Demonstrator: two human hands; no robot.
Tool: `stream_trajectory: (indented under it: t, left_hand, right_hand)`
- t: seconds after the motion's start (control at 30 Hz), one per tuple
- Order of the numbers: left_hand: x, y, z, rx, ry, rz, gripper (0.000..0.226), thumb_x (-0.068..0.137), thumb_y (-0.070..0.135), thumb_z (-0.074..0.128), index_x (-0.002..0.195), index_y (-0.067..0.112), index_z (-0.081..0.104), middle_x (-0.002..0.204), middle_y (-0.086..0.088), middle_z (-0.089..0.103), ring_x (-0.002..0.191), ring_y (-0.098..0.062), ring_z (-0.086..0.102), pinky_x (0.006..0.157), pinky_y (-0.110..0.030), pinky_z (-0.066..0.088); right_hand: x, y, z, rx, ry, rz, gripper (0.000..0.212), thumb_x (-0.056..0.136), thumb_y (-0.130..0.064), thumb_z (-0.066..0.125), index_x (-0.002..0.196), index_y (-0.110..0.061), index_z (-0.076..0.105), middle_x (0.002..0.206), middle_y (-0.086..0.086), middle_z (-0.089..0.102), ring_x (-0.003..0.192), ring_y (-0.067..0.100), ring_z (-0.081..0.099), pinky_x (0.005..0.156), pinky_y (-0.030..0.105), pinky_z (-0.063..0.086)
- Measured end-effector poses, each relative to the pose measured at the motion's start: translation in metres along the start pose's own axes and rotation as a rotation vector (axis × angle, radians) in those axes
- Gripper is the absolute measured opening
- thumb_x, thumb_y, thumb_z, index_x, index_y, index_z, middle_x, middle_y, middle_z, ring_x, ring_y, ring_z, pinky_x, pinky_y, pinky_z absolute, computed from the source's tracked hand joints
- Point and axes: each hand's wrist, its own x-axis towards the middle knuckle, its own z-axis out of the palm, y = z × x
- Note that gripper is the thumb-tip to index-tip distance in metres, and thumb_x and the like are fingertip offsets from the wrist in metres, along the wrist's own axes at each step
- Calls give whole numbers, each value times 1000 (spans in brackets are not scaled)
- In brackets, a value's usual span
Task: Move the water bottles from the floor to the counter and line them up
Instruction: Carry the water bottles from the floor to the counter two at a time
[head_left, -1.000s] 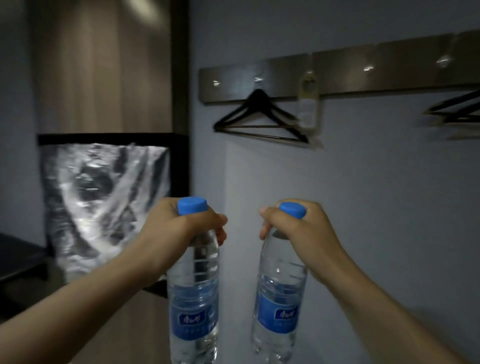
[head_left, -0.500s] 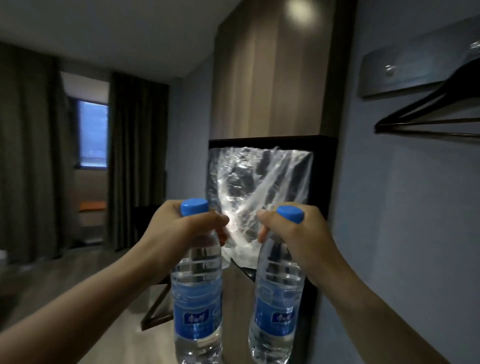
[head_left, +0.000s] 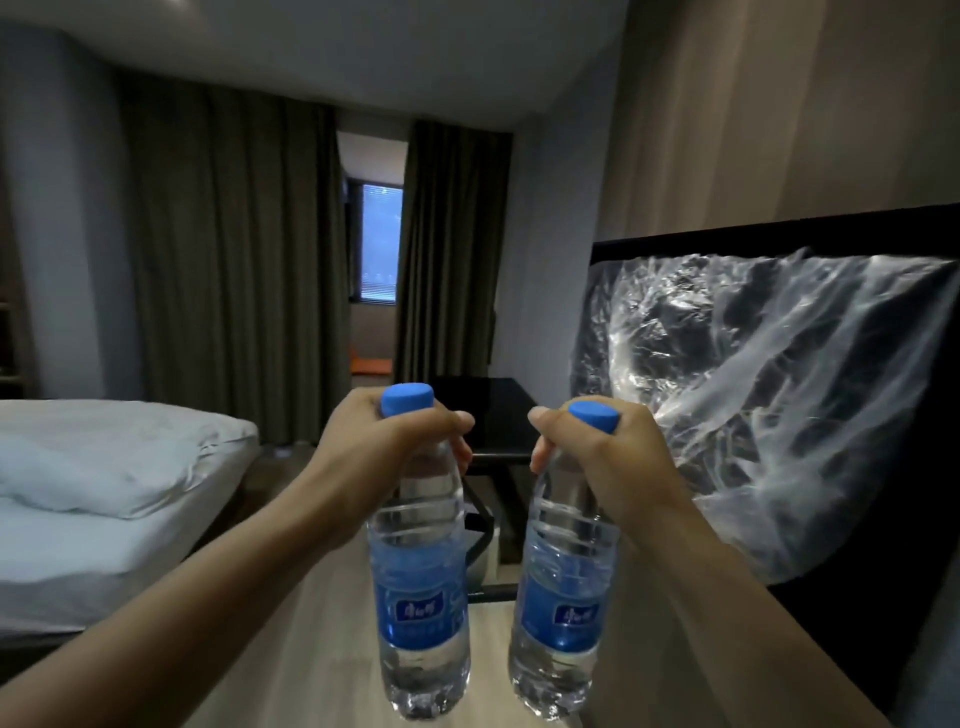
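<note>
I hold two clear water bottles with blue caps and blue labels in the air in front of me, one per hand. My left hand (head_left: 384, 447) grips the neck of the left bottle (head_left: 422, 597), which hangs upright. My right hand (head_left: 602, 462) grips the neck of the right bottle (head_left: 563, 603), which tilts slightly with its base toward the left. The two bottles hang side by side, a small gap between them, above the wooden floor (head_left: 317, 649). No counter surface shows clearly.
A bed with white bedding (head_left: 104, 499) lies at the left. A dark screen covered in crinkled plastic wrap (head_left: 763, 405) stands at the right. A black table (head_left: 493, 415) stands beyond the bottles. Dark curtains (head_left: 234, 270) and a window are at the back.
The view has swung left, from the wall with hangers to the room with the bed. Both hands keep their grip on the bottles, which stay in front of me.
</note>
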Motion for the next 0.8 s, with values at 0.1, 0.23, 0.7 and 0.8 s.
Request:
stream_trajectory:
  t: [0.1,0.23,0.7,0.8]
  left_hand:
    - [32,-27,-25,13,27,11,19,80,13,68,64,2,67,66,-14,70,55,-16,64,54,-23,50]
    - [81,-63,-59,47,51,13,21,80,15,69,64,2,68,68,-17,70,62,-22,66,64,-32,53]
    - [242,-212,-99,32,216,-42,16,66,26,68,58,12,66,60,-9,69,61,-19,67,64,-33,55]
    - [282,-243,-99,67,257,-64,17,66,27,68,54,16,66,60,-8,69,64,-22,68,66,-34,57]
  right_hand:
    - [35,22,34,-9,-12,9,36,86,-24,64,58,-2,64,59,5,65,60,16,55,63,29,48]
    - [82,48,79,19,5,34,34,86,-22,65,59,-1,62,57,4,65,56,12,56,60,26,48]
    - [227,178,177,18,82,46,35,86,-20,63,57,0,61,51,-1,57,50,6,50,51,15,43]
    - [266,212,187,11,97,54,34,85,-19,64,58,2,60,48,-2,57,48,4,50,48,14,41]
